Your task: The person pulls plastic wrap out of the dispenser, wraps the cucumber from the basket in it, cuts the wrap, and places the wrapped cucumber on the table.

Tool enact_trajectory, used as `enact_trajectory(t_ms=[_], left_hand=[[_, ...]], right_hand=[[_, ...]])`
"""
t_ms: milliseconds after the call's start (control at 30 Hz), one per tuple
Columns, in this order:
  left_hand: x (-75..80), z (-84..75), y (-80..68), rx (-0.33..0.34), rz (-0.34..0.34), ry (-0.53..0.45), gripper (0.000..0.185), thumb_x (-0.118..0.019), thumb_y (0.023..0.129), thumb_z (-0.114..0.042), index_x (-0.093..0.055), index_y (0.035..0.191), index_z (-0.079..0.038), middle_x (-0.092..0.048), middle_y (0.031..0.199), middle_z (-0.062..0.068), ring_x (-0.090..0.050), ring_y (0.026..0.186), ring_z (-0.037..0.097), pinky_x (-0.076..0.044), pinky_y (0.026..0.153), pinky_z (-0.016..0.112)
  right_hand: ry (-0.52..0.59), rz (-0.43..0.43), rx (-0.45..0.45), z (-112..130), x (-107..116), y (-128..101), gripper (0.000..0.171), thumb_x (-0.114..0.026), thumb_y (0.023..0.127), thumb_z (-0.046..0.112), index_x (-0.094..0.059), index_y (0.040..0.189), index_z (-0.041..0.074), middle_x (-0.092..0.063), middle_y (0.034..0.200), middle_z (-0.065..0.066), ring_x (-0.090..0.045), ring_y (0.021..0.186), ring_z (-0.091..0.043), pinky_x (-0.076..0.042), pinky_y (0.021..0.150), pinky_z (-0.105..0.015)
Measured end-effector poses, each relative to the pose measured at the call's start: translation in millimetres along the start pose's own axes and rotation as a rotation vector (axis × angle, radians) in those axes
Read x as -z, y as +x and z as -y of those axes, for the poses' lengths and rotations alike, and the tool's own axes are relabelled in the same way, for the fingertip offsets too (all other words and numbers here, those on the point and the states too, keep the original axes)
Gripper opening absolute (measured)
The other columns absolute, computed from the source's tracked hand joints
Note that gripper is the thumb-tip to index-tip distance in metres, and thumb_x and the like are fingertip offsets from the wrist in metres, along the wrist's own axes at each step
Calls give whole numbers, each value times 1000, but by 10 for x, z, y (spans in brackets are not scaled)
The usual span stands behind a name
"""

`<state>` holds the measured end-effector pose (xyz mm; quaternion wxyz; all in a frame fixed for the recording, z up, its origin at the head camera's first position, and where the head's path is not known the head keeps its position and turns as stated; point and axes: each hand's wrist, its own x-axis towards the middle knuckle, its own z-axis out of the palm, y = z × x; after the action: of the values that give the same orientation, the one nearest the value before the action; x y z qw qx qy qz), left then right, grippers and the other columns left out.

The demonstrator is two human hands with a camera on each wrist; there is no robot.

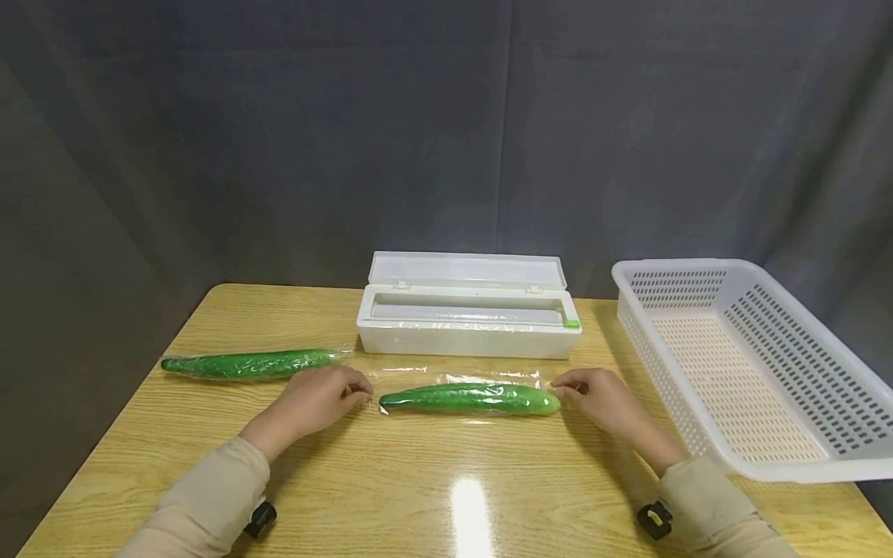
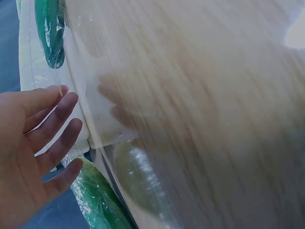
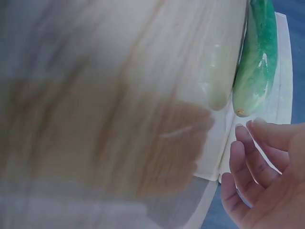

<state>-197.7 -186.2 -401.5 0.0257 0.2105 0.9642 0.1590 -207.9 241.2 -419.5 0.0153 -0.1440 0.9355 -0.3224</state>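
A green cucumber lies crosswise in front of me, with clear plastic wrap around it and spreading behind it. At its dark left end my left hand pinches the wrap between thumb and forefinger; the other fingers are spread in the left wrist view. My right hand pinches the film just beyond the paler right end, thumb and fingertip together beside the tip. Another cucumber, covered in wrap, lies to the left, its right end close behind my left hand.
Behind the cucumber stands a white wrap dispenser, lid raised, with a roll inside and a green slider at its right. A white perforated basket occupies the table's right side. A dark curtain hangs behind the wooden table.
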Motion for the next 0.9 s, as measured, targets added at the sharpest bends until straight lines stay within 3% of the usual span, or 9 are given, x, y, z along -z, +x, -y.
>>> enact_trajectory(t_ms=[167,367,567,800,900], left_hand=[[36,3,-34,16,-29,9,12,-70,94,-25,-75,103,-20,-71,95,-7,-64,82,11,-52,71,41],[94,-134,-39,4,-75,17,12,-70,94,-23,-74,104,-20,-71,100,-6,-64,85,13,-52,71,40],[49,-258,31,-52,-59,15,15,-73,91,-25,-74,104,-19,-71,96,-9,-65,90,15,-52,78,43],[-56,-263,86,-40,-8,-19,26,-78,87,-28,-73,110,-18,-69,96,-12,-63,89,11,-41,103,54],[-68,-260,98,-38,-2,-15,28,-80,85,-27,-72,111,-18,-68,96,-11,-62,86,10,-47,95,51]], right_hand=[[14,-69,33,20,57,-5,15,-67,93,4,-74,105,0,-73,99,-12,-63,80,-19,-51,68,-32],[9,-145,65,99,86,-20,13,-69,92,5,-75,103,4,-73,100,-11,-63,79,-21,-52,66,-33],[51,-67,84,199,16,-36,13,-72,90,6,-76,102,8,-72,100,-5,-60,80,-16,-50,64,-31],[75,46,100,227,-49,-28,19,-76,87,8,-72,105,7,-69,104,-5,-60,85,-18,-51,67,-30],[61,61,106,227,-58,-24,24,-78,85,8,-72,107,6,-68,105,-5,-60,87,-19,-52,71,-32]])
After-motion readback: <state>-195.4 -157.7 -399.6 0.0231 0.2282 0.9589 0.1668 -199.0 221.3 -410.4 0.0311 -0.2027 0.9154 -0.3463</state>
